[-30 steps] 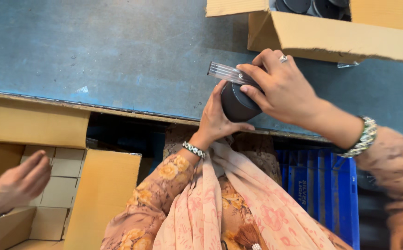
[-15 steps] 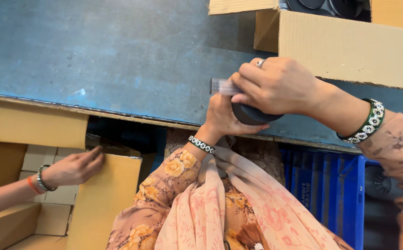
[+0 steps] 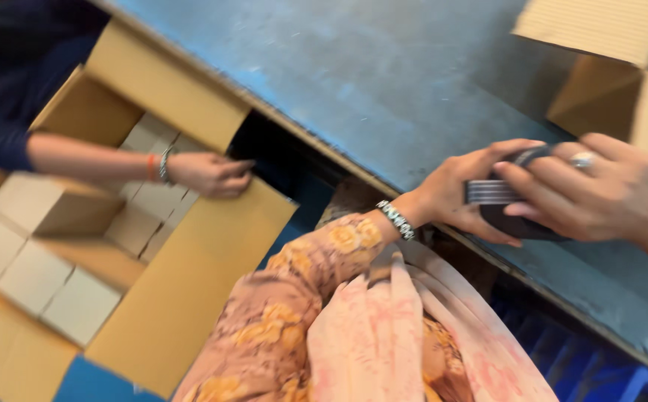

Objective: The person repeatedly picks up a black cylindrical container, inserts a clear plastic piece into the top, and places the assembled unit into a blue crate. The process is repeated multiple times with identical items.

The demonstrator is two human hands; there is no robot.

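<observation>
Both my hands grip one round black part (image 3: 521, 222) near the front edge of the blue-grey table (image 3: 383, 82). My left hand (image 3: 462, 192) cups it from the left and below. My right hand (image 3: 599, 190), wearing a ring, covers it from above and the right. A small ribbed clear piece (image 3: 490, 192) lies pressed against the part between my fingers. Most of the black part is hidden by my hands.
An open cardboard box (image 3: 182, 283) of small white cartons (image 3: 78, 305) stands low at the left. Another person's hand (image 3: 208, 173) with bangles reaches into it. A second cardboard box (image 3: 622, 67) stands at the table's far right. A blue crate (image 3: 607, 372) is below.
The view has swung and tilted left. My hands have kept hold of the black part. The other person's hand has moved further right, over the cartons in the box.
</observation>
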